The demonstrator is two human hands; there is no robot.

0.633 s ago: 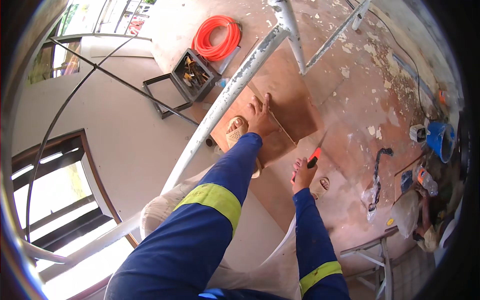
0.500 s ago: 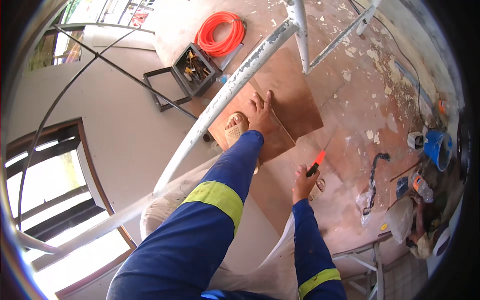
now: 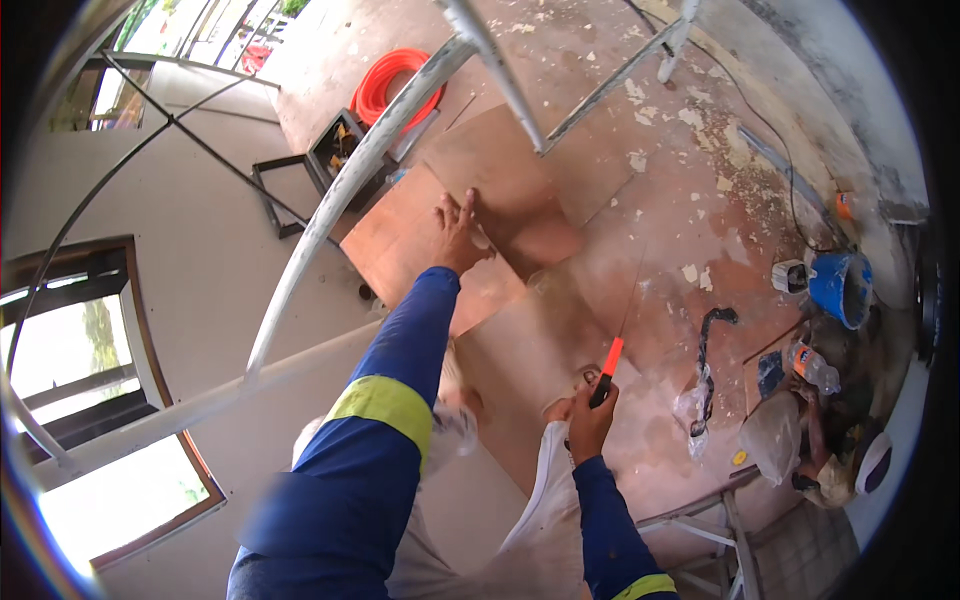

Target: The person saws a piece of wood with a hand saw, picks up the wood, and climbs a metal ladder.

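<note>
Flat reddish-brown board (image 3: 400, 232) sits under your left grip (image 3: 458, 240), fingers spread wide; its left corner is near a chipped white metal bar (image 3: 342, 190). Your right grip (image 3: 590, 420) wraps a red-and-black thin-bladed tool (image 3: 607, 370). Patchy pink floor (image 3: 725, 225) spreads rightward; a clear plastic bottle (image 3: 822, 375) has an orange label (image 3: 803, 357).

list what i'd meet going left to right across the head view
Brown-framed window → orange hose coil → left hand, fingers spread → right hand, gripping a red-and-black-handled tool → twisted black strip → blue bucket.
</note>
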